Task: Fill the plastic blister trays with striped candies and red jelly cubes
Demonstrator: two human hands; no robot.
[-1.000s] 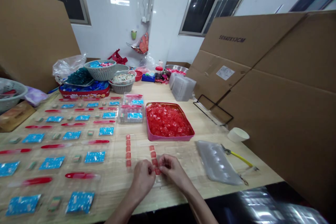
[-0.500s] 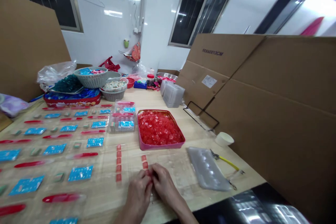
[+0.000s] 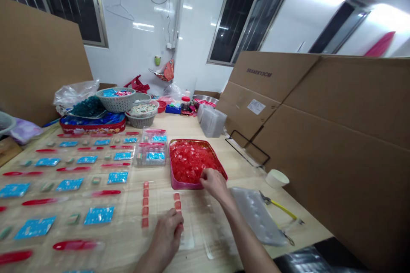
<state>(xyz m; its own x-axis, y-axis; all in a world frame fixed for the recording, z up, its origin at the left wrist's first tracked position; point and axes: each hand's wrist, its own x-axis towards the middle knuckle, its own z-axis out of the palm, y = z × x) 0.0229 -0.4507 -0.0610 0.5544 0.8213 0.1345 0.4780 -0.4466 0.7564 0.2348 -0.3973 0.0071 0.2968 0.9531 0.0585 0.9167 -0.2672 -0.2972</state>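
Note:
My right hand point(image 3: 214, 180) reaches over the near edge of a red tray point(image 3: 179, 185) heaped with red wrapped candies point(image 3: 190, 161); its fingers curl into the pile. My left hand point(image 3: 167, 233) rests on a clear plastic tray point(image 3: 188, 239) near the table's front edge, fingers closed beside a short row of red candies point(image 3: 176, 201). A second row of red candies point(image 3: 145, 203) lies a little to the left.
Rows of blue packets point(image 3: 99, 215) and red spoons point(image 3: 77, 245) cover the left of the table. Baskets point(image 3: 117, 100) and a red tin point(image 3: 92, 124) stand at the back. Stacked clear trays point(image 3: 258, 213), yellow-handled pliers point(image 3: 280, 207) and a white cup point(image 3: 277, 178) lie right; cardboard sheets point(image 3: 336, 136) beyond.
My right hand left the candy row and moved forward to the red tray. My left hand stayed at the clear tray. The view tilted up slightly.

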